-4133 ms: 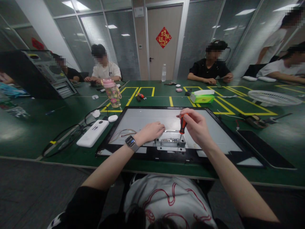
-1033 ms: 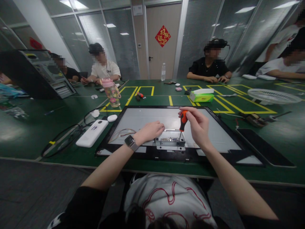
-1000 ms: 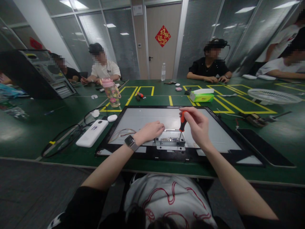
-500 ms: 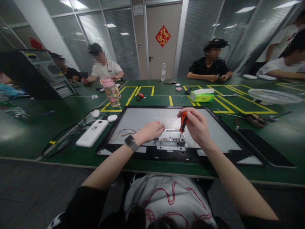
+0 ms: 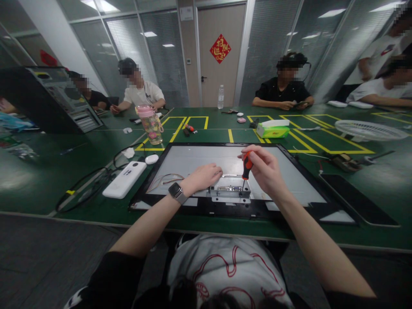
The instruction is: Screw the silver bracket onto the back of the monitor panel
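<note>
1. On the green table (image 5: 48, 171), at centre: display panel (image 5: 193, 159), black-framed, lying flat with its grey back up.
2. Near edge of the panel, midway along: metal connector bracket (image 5: 230, 192).
3. Upright over the bracket's right end, tip down on it: screwdriver (image 5: 246, 163) with a red-and-black handle.
4. Above the panel's near middle: right hand (image 5: 267, 171), fingers closed round the screwdriver handle, thumb and fingertips pinching its top.
5. Flat on the panel, just left of the bracket: left hand (image 5: 203, 177), palm down, fingers loosely together and uncurled, holding nothing, tips at the bracket's far left corner; smartwatch (image 5: 176, 191) on the wrist.
6. Left part of the panel: thin wires (image 5: 165, 178).
7. Just left of the panel: white oblong device (image 5: 125, 179).
8. Beyond the panel's far left corner: pink-lidded bottle (image 5: 150, 124).
9. Beyond the panel's far right corner: green tissue pack (image 5: 273, 129).
</note>
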The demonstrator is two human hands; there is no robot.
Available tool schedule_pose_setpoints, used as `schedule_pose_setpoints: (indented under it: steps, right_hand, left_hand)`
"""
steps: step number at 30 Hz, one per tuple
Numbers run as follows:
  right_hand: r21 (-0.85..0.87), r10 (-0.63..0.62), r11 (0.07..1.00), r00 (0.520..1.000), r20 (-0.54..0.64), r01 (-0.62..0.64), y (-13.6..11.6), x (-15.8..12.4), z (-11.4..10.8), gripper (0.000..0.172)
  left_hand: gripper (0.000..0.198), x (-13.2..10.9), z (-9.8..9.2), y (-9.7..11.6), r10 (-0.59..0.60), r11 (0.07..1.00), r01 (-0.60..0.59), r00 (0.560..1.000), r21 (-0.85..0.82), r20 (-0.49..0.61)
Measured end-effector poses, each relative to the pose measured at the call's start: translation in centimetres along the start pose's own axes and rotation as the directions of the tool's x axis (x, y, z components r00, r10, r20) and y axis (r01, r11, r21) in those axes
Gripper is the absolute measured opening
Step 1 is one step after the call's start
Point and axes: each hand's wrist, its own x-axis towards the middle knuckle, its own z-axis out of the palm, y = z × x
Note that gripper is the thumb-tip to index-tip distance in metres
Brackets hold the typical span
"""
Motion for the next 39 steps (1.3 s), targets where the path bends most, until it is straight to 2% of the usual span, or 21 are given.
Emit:
schedule_pose_setpoints:
  steps: [3, 7, 10, 15, 17, 21, 28, 33, 39]
  right_hand:
    - [0.020, 0.048, 0.999, 0.998, 0.028, -0.048, -0.13, -0.02, -0.03, 0.029]
    - [0.052, 0.042, 0.998, 0.998, 0.036, -0.044, -0.19, -0.01, -0.04, 0.026]
    - [0.033, 0.013, 0.999, 1.000, 0.019, -0.013, 0.06, -0.01, -0.08, 0.024]
    - [-0.166, -0.105, 0.982, 0.993, -0.052, 0.095, 0.36, -0.11, -0.16, 0.014]
    - [-0.172, -0.126, 0.978, 0.990, -0.065, 0.114, 0.45, -0.16, -0.24, 0.012]
    - [-0.115, -0.118, 0.987, 0.992, -0.038, 0.113, 0.61, -0.22, -0.36, 0.022]
    - [-0.217, -0.198, 0.961, 0.974, -0.107, 0.171, 0.13, -0.16, -0.05, 0.008]
    - [-0.121, -0.141, 0.984, 0.988, -0.057, 0.133, 0.47, -0.29, -0.29, 0.020]
    - [-0.193, -0.225, 0.960, 0.968, -0.111, 0.201, 0.15, -0.17, 0.02, 0.005]
  left_hand:
    - [0.033, 0.02, -0.06, 0.11, -0.013, 1.000, 0.013, 1.000, 0.006, 0.006]
    - [0.033, 0.00, -0.07, 0.18, -0.015, 1.000, 0.015, 1.000, 0.015, 0.011]
    - [0.034, 0.00, -0.06, 0.13, -0.009, 1.000, 0.009, 1.000, 0.013, 0.010]
    - [0.034, 0.05, -0.03, 0.05, -0.002, 1.000, 0.002, 1.000, 0.011, 0.010]
    - [0.034, 0.07, -0.01, 0.05, -0.005, 1.000, 0.005, 1.000, 0.007, 0.008]
    - [0.034, 0.06, -0.08, 0.17, -0.010, 1.000, 0.010, 1.000, 0.006, 0.010]
    - [0.035, -0.07, -0.28, 0.31, -0.002, 1.000, 0.002, 1.000, 0.022, 0.014]
    - [0.035, -0.08, -0.24, 0.24, -0.010, 1.000, 0.010, 1.000, 0.022, 0.016]
    - [0.035, -0.07, -0.26, 0.26, -0.007, 1.000, 0.006, 1.000, 0.027, 0.015]
